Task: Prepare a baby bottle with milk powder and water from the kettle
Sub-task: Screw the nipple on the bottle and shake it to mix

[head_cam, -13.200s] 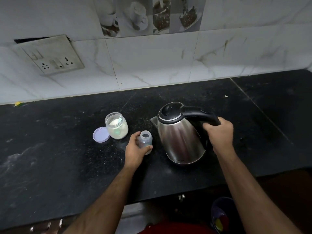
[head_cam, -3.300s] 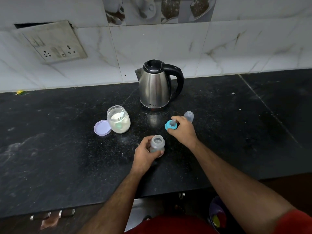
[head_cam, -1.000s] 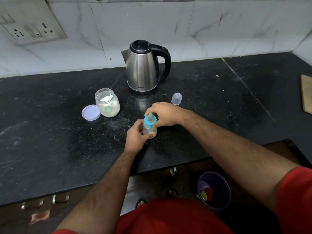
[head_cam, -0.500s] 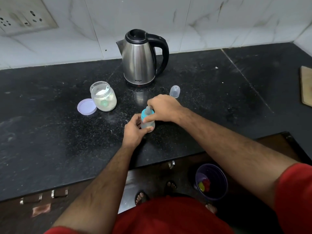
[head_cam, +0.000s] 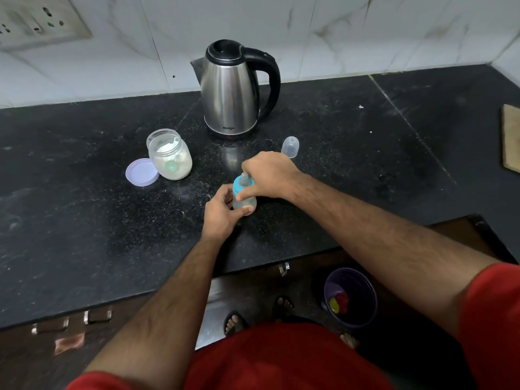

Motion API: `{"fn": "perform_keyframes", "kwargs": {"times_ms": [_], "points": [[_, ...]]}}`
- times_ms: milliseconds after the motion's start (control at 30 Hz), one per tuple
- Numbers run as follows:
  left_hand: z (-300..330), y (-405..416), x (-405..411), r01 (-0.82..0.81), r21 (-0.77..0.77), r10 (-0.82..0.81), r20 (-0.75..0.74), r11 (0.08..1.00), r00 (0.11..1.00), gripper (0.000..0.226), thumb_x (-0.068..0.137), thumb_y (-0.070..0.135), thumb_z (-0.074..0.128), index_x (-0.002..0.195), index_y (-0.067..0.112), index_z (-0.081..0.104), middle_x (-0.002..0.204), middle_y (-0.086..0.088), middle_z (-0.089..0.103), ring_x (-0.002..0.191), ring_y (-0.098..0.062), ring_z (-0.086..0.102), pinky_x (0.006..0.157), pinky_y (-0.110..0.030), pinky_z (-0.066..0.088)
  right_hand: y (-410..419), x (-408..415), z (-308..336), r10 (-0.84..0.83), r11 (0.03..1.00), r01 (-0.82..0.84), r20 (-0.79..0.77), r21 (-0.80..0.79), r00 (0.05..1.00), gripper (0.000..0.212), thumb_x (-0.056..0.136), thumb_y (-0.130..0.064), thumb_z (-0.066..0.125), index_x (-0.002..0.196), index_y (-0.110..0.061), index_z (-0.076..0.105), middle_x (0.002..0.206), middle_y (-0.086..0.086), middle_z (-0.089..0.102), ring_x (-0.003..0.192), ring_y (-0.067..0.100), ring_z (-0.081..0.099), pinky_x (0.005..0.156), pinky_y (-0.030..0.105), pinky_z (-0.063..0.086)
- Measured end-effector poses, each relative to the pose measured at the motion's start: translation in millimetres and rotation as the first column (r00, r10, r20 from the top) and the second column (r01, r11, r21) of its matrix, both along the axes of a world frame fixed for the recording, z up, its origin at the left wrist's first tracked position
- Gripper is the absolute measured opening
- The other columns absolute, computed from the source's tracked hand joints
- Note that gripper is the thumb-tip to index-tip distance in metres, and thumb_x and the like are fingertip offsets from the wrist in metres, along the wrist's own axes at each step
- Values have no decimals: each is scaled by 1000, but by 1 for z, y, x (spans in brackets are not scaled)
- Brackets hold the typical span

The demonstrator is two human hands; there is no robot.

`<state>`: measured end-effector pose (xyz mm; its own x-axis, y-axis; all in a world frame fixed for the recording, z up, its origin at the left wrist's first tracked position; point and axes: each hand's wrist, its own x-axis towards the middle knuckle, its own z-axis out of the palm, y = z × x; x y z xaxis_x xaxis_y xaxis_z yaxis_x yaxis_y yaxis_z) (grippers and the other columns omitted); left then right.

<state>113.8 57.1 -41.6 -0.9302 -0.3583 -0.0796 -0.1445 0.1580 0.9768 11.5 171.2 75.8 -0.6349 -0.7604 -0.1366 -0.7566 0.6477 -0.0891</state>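
Observation:
A small clear baby bottle (head_cam: 244, 203) stands on the black counter (head_cam: 84, 220) with a blue nipple ring (head_cam: 242, 184) on its neck. My left hand (head_cam: 222, 212) grips the bottle's body from the left. My right hand (head_cam: 270, 175) holds the blue ring from the right, thumb on its front. The steel kettle (head_cam: 230, 94) with a black handle stands behind, near the wall. An open glass jar of milk powder (head_cam: 170, 154) with a scoop inside sits to the left, its lilac lid (head_cam: 142, 172) beside it. The clear bottle cap (head_cam: 290, 146) stands behind my right hand.
A wall socket panel (head_cam: 36, 21) is at the top left. A wooden board (head_cam: 510, 139) lies at the counter's right edge. Below the counter's front edge, a purple bin (head_cam: 350, 296) stands on the floor by my feet.
The blue nipple ring was brought from the counter onto the bottle's neck, and my right hand has shifted its grip around it. The camera has tilted down.

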Motion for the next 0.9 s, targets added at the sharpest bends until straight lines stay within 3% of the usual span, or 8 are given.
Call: {"fn": "perform_keyframes", "kwargs": {"times_ms": [133, 200, 233, 333, 500, 600, 733, 900], "points": [[0, 0, 0, -6, 2, 6, -8, 1000, 1000, 48, 70, 9, 87, 108, 22, 60, 106, 8, 71, 98, 2, 67, 85, -13, 51, 1, -5, 3, 27, 998, -30, 64, 46, 998, 66, 65, -72, 71, 103, -20, 56, 85, -7, 57, 83, 19, 58, 63, 34, 41], [-1, -1, -1, -4, -2, 4, -8, 1000, 1000, 50, 70, 9, 87, 110, 22, 60, 109, 5, 71, 102, -3, 67, 90, -17, 51, 5, -8, 6, 74, 996, -81, 152, 41, 986, 68, 69, -57, 76, 126, -26, 54, 96, -11, 56, 91, 13, 55, 75, 35, 47], [-1, 0, -1, -3, 0, 3, -5, 1000, 1000, 51, 70, 9, 87, 111, 21, 60, 111, 4, 71, 104, -5, 67, 92, -20, 51, 6, -9, 6, 91, 995, -96, 190, 16, 978, 62, 73, -48, 77, 128, -28, 55, 99, -13, 56, 94, 11, 55, 78, 34, 47], [-3, 0, -1, -3, 13, 3, -8, 1000, 1000, 52, 69, 8, 87, 111, 21, 60, 112, 3, 71, 105, -8, 67, 93, -22, 52, 8, -8, 3, 66, 997, -59, 190, -41, 980, 39, 73, -40, 77, 108, -27, 64, 93, -11, 62, 94, 16, 61, 73, 33, 46], [-4, -1, -2, 2, 23, -1, -17, 1000, 1000, 49, 70, 7, 86, 107, 25, 61, 111, 2, 72, 105, -8, 68, 93, -24, 53, 5, -1, -2, 49, 999, -49, 19, -23, 999, 42, 72, -57, 71, 86, -23, 50, 74, -9, 47, 75, 20, 51, 60, 31, 31], [-3, -1, -2, 2, 22, -2, -18, 1000, 1000, 49, 70, 7, 87, 105, 29, 61, 110, 4, 73, 104, -6, 68, 93, -24, 53, 5, -1, -3, 58, 998, -57, -13, 5, 998, 50, 73, -62, 68, 91, -20, 51, 73, -9, 46, 74, 21, 53, 59, 32, 31], [-2, -1, -2, -4, 3, 4, -12, 1000, 1000, 50, 69, 9, 88, 107, 27, 60, 109, 6, 72, 103, -4, 67, 93, -22, 52, 5, -8, 4, 123, 991, -130, 165, 30, 979, 60, 74, -50, 75, 126, -29, 54, 102, -9, 60, 94, 14, 57, 74, 35, 47], [0, 0, -1, -13, -13, 13, 0, 1000, 1000, 51, 70, 9, 87, 112, 20, 61, 108, 7, 71, 97, 7, 66, 86, -11, 51, 9, -7, -5, 103, 994, -94, 189, -57, 977, 40, 78, -42, 73, 113, -27, 60, 100, -6, 66, 95, 19, 61, 70, 32, 44]]}}
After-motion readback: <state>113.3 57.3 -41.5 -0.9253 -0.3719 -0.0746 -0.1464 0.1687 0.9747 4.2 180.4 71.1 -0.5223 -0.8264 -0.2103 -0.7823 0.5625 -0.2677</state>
